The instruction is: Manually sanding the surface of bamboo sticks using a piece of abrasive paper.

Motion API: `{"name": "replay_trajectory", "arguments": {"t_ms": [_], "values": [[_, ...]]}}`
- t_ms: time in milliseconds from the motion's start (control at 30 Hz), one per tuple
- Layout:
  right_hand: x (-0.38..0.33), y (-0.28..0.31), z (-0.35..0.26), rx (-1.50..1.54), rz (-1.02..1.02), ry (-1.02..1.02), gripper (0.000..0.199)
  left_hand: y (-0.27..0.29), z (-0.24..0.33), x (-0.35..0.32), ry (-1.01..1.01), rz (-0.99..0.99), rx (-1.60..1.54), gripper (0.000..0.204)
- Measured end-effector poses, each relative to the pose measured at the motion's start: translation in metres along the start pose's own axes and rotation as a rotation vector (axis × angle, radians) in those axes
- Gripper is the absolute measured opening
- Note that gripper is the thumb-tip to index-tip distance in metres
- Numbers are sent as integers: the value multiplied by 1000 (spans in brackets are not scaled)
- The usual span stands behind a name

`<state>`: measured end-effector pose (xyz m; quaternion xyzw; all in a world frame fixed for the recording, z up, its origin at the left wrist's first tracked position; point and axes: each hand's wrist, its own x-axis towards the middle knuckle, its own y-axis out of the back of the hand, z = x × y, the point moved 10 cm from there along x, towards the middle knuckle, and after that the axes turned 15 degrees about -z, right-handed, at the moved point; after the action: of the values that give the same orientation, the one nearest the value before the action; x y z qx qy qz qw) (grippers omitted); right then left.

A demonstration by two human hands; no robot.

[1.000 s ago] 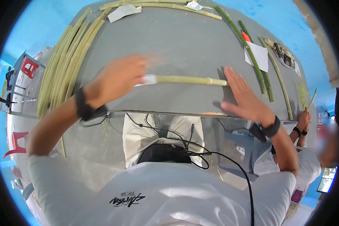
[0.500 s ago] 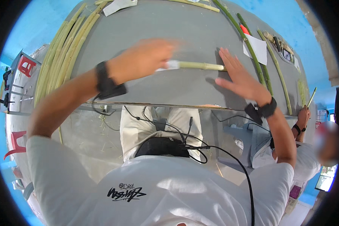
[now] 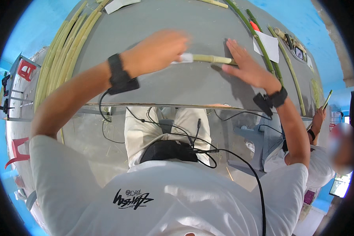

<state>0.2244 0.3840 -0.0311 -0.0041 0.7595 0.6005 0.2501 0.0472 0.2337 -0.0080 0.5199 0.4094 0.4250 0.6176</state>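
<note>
Lying crosswise in front of the person, the pale green stalk spans the gap between the two hands, its long axis running left to right, roughly parallel to the near edge of the bench. The left hand is at the white piece around the stalk's left part; its fingers are curled, but blur hides their tips, so whether they pinch cannot be told. The right hand lies over the right end, fingers straight, thumb spread apart; contact pressure cannot be judged. From the right thumb, the visible length extends leftward.

The bench surface is flat and grey. Peeled stalks lie along its left side; dark green stalks and a white sheet lie on the right. Beyond are blue walls, a red stool and a co-worker's hand.
</note>
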Motion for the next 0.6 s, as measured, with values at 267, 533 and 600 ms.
{"name": "replay_trajectory", "arguments": {"t_ms": [267,533,600], "values": [[-83,-21,-48,-64,0,104,112,34,13,-109,-1,143,-64,19],[-8,-5,2,-30,-22,25,108,8,-21,-21,27,34,-137,23],[-20,-4,-8,-32,34,75,108,8,-17,-38,17,58,-107,22]]}}
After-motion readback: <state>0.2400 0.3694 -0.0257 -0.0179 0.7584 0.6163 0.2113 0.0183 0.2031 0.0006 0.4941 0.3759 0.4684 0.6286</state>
